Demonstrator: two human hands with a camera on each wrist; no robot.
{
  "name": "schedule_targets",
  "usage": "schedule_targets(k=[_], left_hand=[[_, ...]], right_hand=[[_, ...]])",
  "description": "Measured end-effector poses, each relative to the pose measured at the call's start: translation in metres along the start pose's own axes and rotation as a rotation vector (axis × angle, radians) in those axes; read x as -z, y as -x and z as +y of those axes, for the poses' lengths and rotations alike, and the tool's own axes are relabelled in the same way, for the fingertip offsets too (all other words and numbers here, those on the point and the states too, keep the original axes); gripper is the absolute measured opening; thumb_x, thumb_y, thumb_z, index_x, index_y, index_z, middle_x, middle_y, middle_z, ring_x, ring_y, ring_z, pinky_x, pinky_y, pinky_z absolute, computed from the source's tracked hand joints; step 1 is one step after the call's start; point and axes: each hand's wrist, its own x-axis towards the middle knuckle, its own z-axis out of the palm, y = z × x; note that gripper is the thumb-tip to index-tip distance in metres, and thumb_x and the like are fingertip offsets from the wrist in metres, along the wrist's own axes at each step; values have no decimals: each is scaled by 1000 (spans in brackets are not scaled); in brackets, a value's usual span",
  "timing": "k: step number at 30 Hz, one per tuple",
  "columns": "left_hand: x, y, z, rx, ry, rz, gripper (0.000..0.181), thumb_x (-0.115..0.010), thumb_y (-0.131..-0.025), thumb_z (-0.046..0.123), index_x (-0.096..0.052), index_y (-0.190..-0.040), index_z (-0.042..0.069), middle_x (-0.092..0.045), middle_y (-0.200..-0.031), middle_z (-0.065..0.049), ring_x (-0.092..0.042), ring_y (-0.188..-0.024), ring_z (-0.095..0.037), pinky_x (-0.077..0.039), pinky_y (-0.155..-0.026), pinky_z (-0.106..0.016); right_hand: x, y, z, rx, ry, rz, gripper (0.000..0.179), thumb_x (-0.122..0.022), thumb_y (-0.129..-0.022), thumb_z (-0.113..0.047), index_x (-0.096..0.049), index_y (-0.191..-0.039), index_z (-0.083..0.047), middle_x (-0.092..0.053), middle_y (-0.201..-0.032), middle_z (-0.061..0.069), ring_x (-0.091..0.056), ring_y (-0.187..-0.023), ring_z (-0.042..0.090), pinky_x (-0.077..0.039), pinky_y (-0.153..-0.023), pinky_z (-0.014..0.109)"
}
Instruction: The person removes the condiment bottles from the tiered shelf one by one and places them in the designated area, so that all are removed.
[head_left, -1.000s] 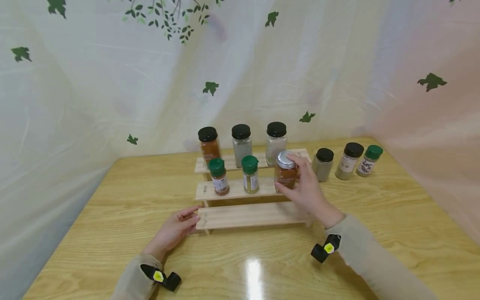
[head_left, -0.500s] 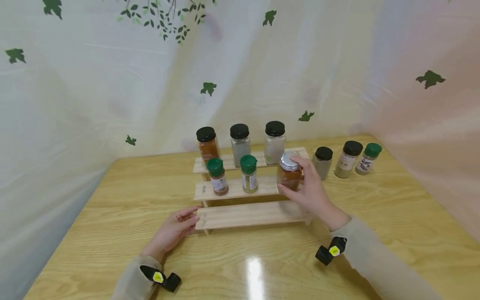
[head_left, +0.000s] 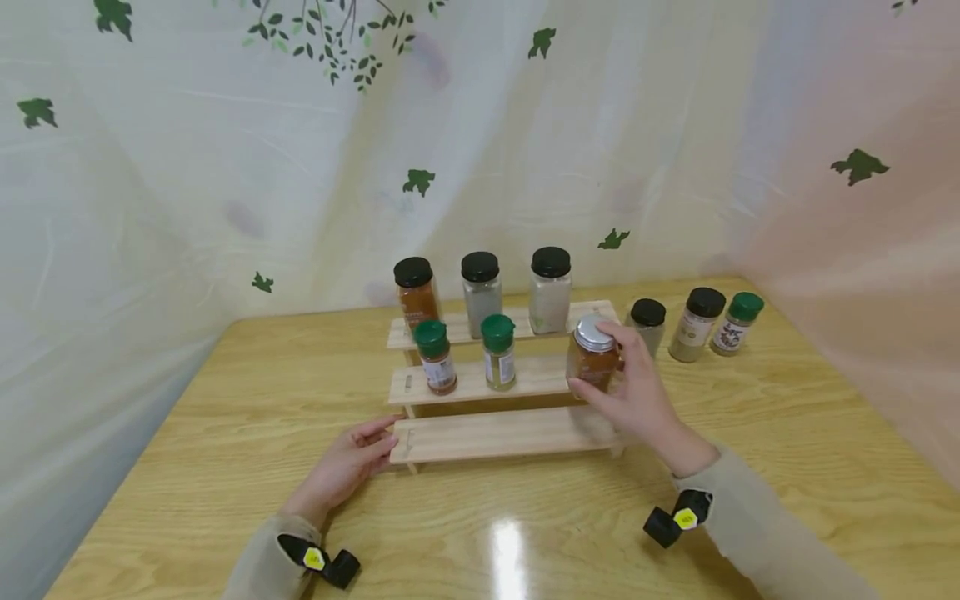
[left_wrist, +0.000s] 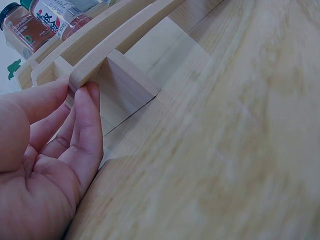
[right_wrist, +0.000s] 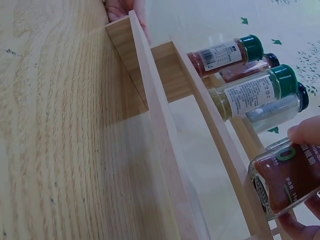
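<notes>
A three-step wooden spice rack (head_left: 502, 435) stands on the table. My left hand (head_left: 347, 465) pinches the left end of its lowest step between thumb and fingers, as the left wrist view shows. My right hand (head_left: 641, 404) grips a square glass spice jar (head_left: 591, 367) of red-brown powder with a silver lid, at the right end of the middle step. In the right wrist view the jar's base (right_wrist: 260, 187) is at that step's edge; whether it rests there I cannot tell. Two green-capped spice bottles, one reddish (head_left: 438, 371) and one yellowish (head_left: 499, 367), stand further left on this step.
Three black-lidded jars, orange (head_left: 417, 302), grey (head_left: 482, 300) and pale (head_left: 550, 300), line the top step. Right of the rack stand a black-lidded jar (head_left: 647, 321) partly behind my right hand, a labelled shaker (head_left: 692, 333) and a green-capped bottle (head_left: 731, 333). A leaf-print curtain (head_left: 480, 125) hangs behind.
My right hand has carried the silver-lidded jar a short way to the right along the middle step. The left hand keeps its hold on the rack.
</notes>
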Motion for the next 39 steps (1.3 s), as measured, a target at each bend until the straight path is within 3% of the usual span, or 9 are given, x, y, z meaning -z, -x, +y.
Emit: schedule_targets(k=[6, 11, 16, 19, 25, 29, 32, 35, 39], left_hand=[[0, 0, 0, -3, -13, -10, 52, -57, -95, 12, -39, -140, -5, -55, -97, 5, -58, -86, -3, -51, -77, -18], [-1, 1, 0, -5, 1, -17, 47, -56, -95, 10, -43, -138, -3, -56, -95, 5, -59, -86, -3, -51, -77, -18], [-1, 2, 0, 5, 8, -12, 40, -57, -95, 11, -51, -134, 6, -56, -95, 5, -58, -85, -3, -51, -76, -18], [0, 2, 1, 14, 8, 3, 31, -59, -94, 12, -60, -124, 18, -54, -94, 5, -56, -82, -2, -50, -74, -17], [0, 0, 0, 12, 18, 2, 25, -59, -94, 10, -64, -109, 30, -54, -94, 6, -56, -81, -2, -50, -73, -16], [1, 0, -1, 11, 19, -3, 25, -58, -94, 10, -64, -110, 29, -54, -94, 6, -56, -81, -2, -50, -73, -16], [1, 0, 0, 13, 17, 6, 25, -59, -94, 11, -64, -110, 29, -54, -93, 5, -56, -80, -2, -50, -72, -16], [0, 0, 0, 14, 13, 15, 26, -58, -94, 10, -65, -107, 32, -54, -91, 6, -55, -79, -1, -50, -71, -16], [-2, 0, 2, 15, 13, 21, 28, -57, -94, 8, -65, -105, 32, -55, -91, 6, -56, -79, -2, -50, -72, -16]], right_hand=[[7, 1, 2, 35, -1, 6, 80, -80, -67, 8, -34, -132, -3, -42, -126, 25, -49, -110, 31, -52, -81, 39], [13, 5, 7, 58, -1, 12, 82, -81, -65, 9, -36, -132, -3, -46, -125, 21, -47, -110, 11, -43, -82, 10], [18, 7, 10, 66, -18, 9, 85, -81, -64, 11, -34, -134, -2, -46, -126, 20, -41, -112, -3, -41, -83, 6], [22, 9, 11, 51, -1, 13, 86, -81, -64, 11, -34, -135, -2, -46, -127, 20, -40, -113, -5, -45, -83, 12], [28, 10, 12, 28, 21, 22, 87, -80, -63, 14, -34, -135, -1, -45, -127, 23, -37, -114, -6, -52, -77, 50], [33, 12, 13, 29, 34, 43, 89, -80, -61, 15, -35, -136, 0, -45, -127, 24, -37, -114, -9, -52, -83, 26], [37, 13, 14, 23, 49, 63, 88, -80, -60, 16, -36, -135, 1, -46, -125, 25, -36, -113, -11, -40, -82, 5], [39, 15, 16, 8, 34, 82, 87, -79, -60, 19, -37, -134, 3, -48, -124, 20, -36, -112, -11, -36, -81, 0], [43, 18, 18, -19, 4, 98, 86, -78, -60, 21, -38, -134, 4, -44, -127, -8, -38, -112, -10, -37, -82, 0]])
